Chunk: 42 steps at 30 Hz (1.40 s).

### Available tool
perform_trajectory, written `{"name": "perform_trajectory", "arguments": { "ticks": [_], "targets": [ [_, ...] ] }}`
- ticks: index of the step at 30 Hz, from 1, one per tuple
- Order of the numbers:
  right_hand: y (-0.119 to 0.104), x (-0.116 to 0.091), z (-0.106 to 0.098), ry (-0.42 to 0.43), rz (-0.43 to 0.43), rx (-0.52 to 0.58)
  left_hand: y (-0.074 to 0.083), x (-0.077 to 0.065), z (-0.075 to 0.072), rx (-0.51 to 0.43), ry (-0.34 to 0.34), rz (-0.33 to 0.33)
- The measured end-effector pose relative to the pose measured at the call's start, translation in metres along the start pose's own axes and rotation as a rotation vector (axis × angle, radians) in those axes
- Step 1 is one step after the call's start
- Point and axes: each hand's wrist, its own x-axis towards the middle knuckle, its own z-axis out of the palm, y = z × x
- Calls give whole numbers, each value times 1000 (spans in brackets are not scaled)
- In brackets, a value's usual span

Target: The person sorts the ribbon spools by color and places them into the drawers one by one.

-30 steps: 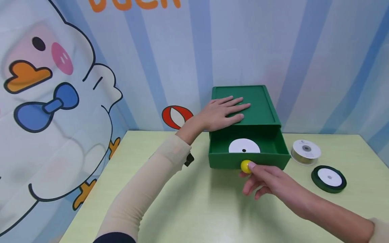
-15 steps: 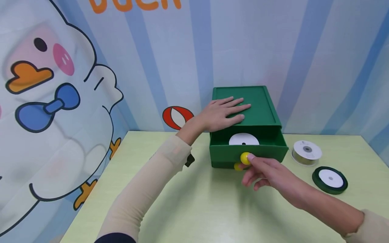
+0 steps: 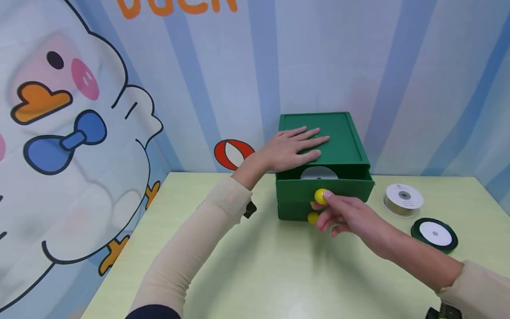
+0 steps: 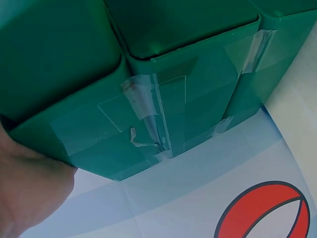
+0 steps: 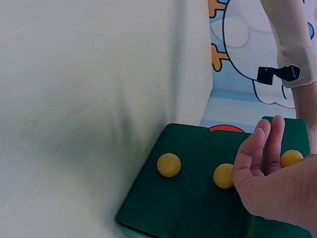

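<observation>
A green drawer box point(image 3: 322, 212) stands at the back of the table, its top drawer point(image 3: 296, 189) partly out. My left hand point(image 3: 292, 148) rests flat on the box's top, fingers spread. With thumb and fingers, my right hand point(image 3: 350, 217) pinches the yellow knob point(image 3: 320, 196) of the top drawer. That same knob point(image 5: 291, 158) shows beside the hand in the right wrist view, with the middle knob point(image 5: 223, 176) and bottom knob point(image 5: 169, 164) below. Inside the drawer is a white disc point(image 3: 318, 173) with a small dark hole, mostly hidden by the drawer front.
Right of the box stands a white-topped ribbon spool point(image 3: 403, 200) with gold ribbon. Nearer lies a dark green ribbon spool point(image 3: 434, 234). A patterned curtain point(image 3: 322, 57) hangs right behind the box. Clear tape point(image 4: 141, 96) runs along the box's side.
The top drawer has slid inward, pushed back by my right hand on its knob. More of the white disc is hidden and a lower knob now shows. My left hand stays put.
</observation>
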Motion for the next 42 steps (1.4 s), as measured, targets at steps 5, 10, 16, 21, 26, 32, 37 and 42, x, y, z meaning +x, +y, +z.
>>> {"name": "perform_trajectory", "arguments": {
  "ticks": [5, 10, 16, 21, 26, 32, 37, 42],
  "targets": [
    [1, 6, -3, 13, -13, -12, 0, 1, 1, -3, 1, 8],
    [1, 14, -4, 25, -16, -12, 1, 0, 1, -14, -7, 4],
    [2, 20, -5, 40, -14, -9, 0, -2, -1, -19, -26, 0],
    [2, 22, -7, 49, -24, -13, 0, 0, -2, -24, -30, 4],
    [0, 24, -8, 46, -31, -30, 0, 0, -4, -30, -35, 7],
    [-1, 28, -9, 48, -32, -44, -1, 0, -5, -47, -47, 7],
    [-1, 29, -10, 55, -31, -47, -1, 1, -6, -72, -57, 18],
    [-3, 31, -11, 60, -35, -65, -1, 0, -8, -78, -69, 19]
  ]
}}
